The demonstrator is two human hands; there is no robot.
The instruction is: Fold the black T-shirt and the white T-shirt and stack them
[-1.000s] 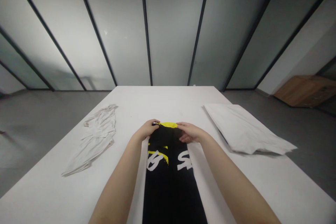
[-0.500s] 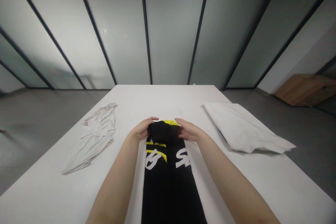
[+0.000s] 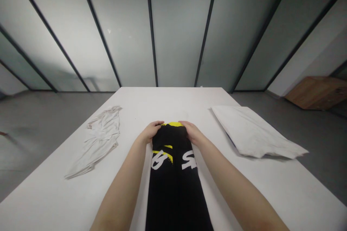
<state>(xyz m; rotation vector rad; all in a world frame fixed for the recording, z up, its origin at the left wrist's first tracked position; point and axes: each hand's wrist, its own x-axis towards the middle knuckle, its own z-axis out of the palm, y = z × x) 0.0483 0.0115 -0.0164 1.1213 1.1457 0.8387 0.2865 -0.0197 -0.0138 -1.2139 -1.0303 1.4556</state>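
From the head camera, a narrow, folded black garment (image 3: 173,191) with white and yellow print lies lengthwise on a white worktop (image 3: 173,104), running from the near edge to the middle. It looks light and soft, easiest to take by its folded far end. The left grip (image 3: 150,132) and right grip (image 3: 193,133) cup that end from either side, fingers curved against the cloth; whether they pinch it, I cannot tell. A crumpled white cloth (image 3: 101,142) lies to the left, a flat white cloth (image 3: 255,131) to the right. Beyond stand frosted glass panels (image 3: 179,32), above a grey floor (image 3: 51,115).
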